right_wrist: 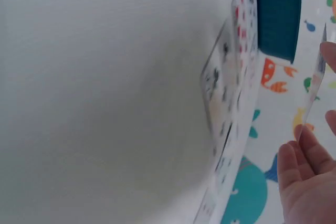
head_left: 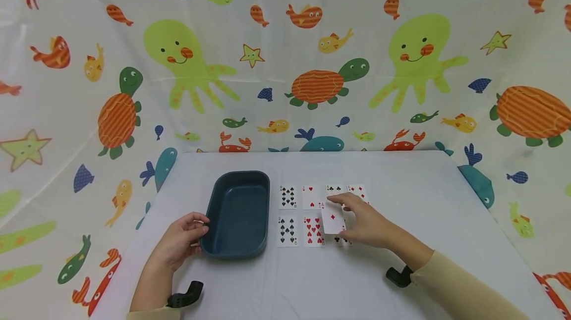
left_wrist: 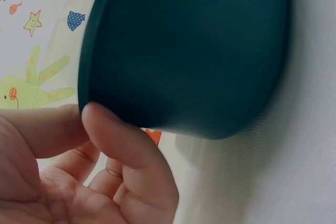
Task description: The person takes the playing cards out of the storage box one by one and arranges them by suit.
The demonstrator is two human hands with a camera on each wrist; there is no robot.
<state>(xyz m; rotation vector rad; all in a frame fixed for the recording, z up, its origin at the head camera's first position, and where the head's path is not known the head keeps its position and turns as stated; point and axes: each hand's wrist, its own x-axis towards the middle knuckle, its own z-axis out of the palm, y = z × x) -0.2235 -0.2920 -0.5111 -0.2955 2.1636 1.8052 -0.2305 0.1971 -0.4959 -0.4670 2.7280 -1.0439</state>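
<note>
My left hand (head_left: pixel 185 236) pinches the near-left rim of a dark teal tray (head_left: pixel 265 211), thumb on the inner side of the wall in the left wrist view. The tray stands on the table with nothing visible inside. My right hand (head_left: pixel 368 221) holds an ace of diamonds playing card (head_left: pixel 332 226) by its edges, between the thumb and fingers. The card is raised and tilted over the right part of two rows of face-up cards. In the right wrist view the held card (right_wrist: pixel 315 85) shows edge-on. It partly covers a clubs card (head_left: pixel 341 241) in the near row.
Spades cards (head_left: pixel 288 231) and hearts cards (head_left: pixel 314 231) lie beside the tray. A clubs card (head_left: pixel 334 189) and a red-suit card (head_left: pixel 357 190) sit at the far right of the rows, partly behind my right hand. A sea-animal curtain (head_left: pixel 267 77) hangs behind the white table (head_left: pixel 401 176).
</note>
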